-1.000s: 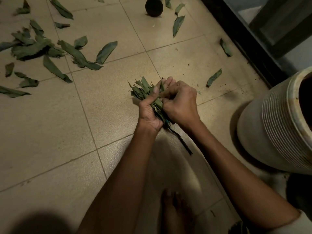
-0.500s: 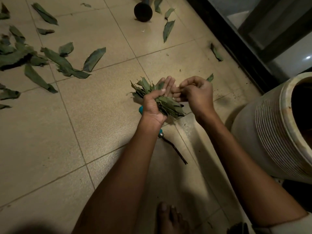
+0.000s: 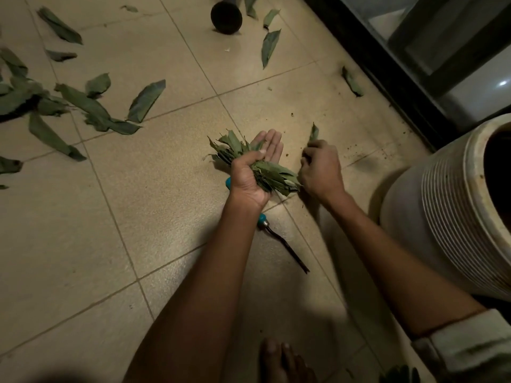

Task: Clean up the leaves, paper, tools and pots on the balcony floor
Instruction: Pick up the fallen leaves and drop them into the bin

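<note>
My left hand (image 3: 253,172) holds a thick bundle of green leaves (image 3: 272,174) above the tiled floor, thumb pressed over the bundle, fingers stretched out beneath it. To its right, my right hand (image 3: 320,167) is down at the floor and pinches a single leaf (image 3: 313,132) that sticks up from its fingers. A tool with a teal handle (image 3: 261,218) and a dark metal shaft lies on the floor under my left wrist, partly hidden. Several loose leaves (image 3: 145,100) lie scattered at the left and far side.
A large pale ribbed pot (image 3: 442,217) lies tilted at the right. A small dark round pot (image 3: 226,16) stands at the top. A dark door frame (image 3: 387,67) runs along the upper right. My bare foot (image 3: 279,360) is at the bottom edge.
My right hand left the bundle, moved right and down to the floor, and took hold of a single leaf there. My left hand kept the bundle, its fingers now spread.
</note>
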